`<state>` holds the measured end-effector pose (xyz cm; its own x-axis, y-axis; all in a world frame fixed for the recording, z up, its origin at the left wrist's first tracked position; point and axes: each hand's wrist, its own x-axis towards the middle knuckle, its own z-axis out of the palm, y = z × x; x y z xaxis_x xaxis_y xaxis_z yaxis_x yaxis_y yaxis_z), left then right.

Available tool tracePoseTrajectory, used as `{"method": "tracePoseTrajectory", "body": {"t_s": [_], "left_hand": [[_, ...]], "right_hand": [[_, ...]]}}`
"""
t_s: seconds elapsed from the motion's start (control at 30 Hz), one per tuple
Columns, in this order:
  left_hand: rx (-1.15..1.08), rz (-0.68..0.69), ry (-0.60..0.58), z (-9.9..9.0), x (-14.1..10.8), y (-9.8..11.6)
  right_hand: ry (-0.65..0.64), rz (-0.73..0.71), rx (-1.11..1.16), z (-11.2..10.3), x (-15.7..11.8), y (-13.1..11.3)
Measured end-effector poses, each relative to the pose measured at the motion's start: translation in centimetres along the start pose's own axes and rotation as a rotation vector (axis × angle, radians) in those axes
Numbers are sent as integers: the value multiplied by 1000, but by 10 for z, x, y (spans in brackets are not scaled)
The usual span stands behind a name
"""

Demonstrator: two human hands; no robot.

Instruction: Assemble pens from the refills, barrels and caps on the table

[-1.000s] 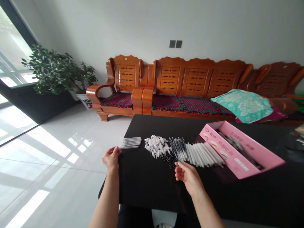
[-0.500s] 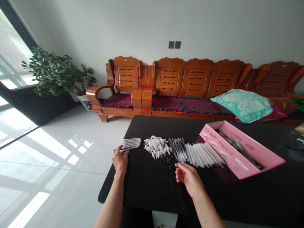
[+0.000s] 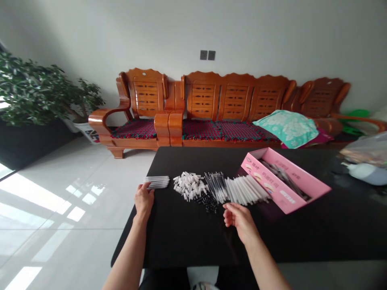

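Observation:
My left hand (image 3: 144, 200) rests at the left end of a neat row of assembled-looking white pens (image 3: 159, 182), thumb and forefinger apart and touching the nearest one. My right hand (image 3: 240, 220) hovers over the table, thumb against curled fingers, with nothing visible in it. Just beyond it lie white pen barrels (image 3: 246, 190) side by side. To their left are thin dark pen refills (image 3: 216, 186), a heap of short white pen caps (image 3: 190, 185) and small black plugs (image 3: 208, 201).
A pink cardboard box (image 3: 284, 197) holding dark, thin pieces stands on the black table (image 3: 187, 237), right of the barrels. Farther right lies a clear plastic bag (image 3: 365, 149) beside a white object. A wooden sofa (image 3: 202, 94) stands behind the table.
The view has turned to the right, so things appear farther left. The left hand stays by the pen row; the right hand keeps its curled shape and now appears closer to the barrels.

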<state>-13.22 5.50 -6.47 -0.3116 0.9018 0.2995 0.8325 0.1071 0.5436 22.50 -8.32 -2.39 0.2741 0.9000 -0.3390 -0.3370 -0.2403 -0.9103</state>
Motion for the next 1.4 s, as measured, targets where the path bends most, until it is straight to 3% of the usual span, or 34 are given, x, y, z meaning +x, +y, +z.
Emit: {"method": "tracePoseTrajectory", "body": {"t_s": [0.13,0.3,0.43,0.63,0.87,0.97,1.03,1.1,1.2,1.4], "left_hand": [[-7,-6,18,-3,1,2],[-143,-11,70,-3,-23,24],[-203,4,-22,9,-48,41],[-177,43,-30,15,-54,43],[-179,59,-31,14,-55,42],[-176,53,-39,14,-55,42],[-183,50,-36,13,-55,44],[-214,57,-42,11,-56,52],[-303,113,-106,10,-60,80],[-306,267,-316,31,-64,164]], "right_hand": [[159,-167,-296,-21,13,-5],[489,-387,-1101,-45,36,-20],[534,-284,-1495,-44,47,-30],[467,-155,-1647,-38,55,-37],[454,-78,-1573,-47,69,-43],[468,-144,-1479,-50,70,-45],[430,-207,-1260,-49,68,-42],[341,-210,-877,-46,63,-36],[254,-193,-413,-39,55,-21],[286,-205,-198,-30,43,0]]}}
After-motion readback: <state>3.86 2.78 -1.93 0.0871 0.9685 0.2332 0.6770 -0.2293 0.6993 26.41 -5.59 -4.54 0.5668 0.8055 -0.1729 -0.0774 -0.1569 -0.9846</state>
